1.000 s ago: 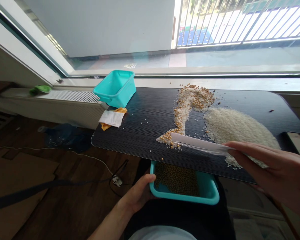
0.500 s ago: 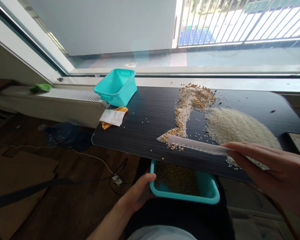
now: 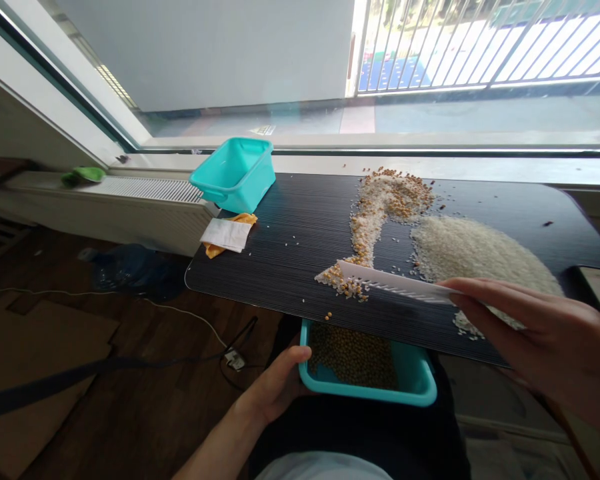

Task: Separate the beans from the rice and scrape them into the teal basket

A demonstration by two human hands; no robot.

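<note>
My right hand (image 3: pixel 545 333) pinches a thin white strip (image 3: pixel 395 283), whose lower edge looks notched; I cannot make out its exact kind. Its far end stands on the dark tabletop, among yellow peas or similar round grains mixed with rice (image 3: pixel 345 283). That mix trails back in a curved band (image 3: pixel 367 227) toward the window. Beside it, partly behind my right hand, lies a large heap of white rice (image 3: pixel 480 250). My left hand (image 3: pixel 280 377) grips the left side of a turquoise tub (image 3: pixel 370 393), partly filled with round grains, just below the table's front edge.
Another turquoise tub (image 3: pixel 240 177) stands at the table's back left corner. Near it lie a white folded cloth (image 3: pixel 225 235) and an orange one (image 3: pixel 245 219). A dark-edged flat object (image 3: pixel 597 287) sits at the right. The window (image 3: pixel 205 60) borders the table's back.
The white strip's tip has shifted slightly up and right, off the near part of the mix, uncovering more grains. Another yellow grain lies near the front edge. My left hand stays on the tub.
</note>
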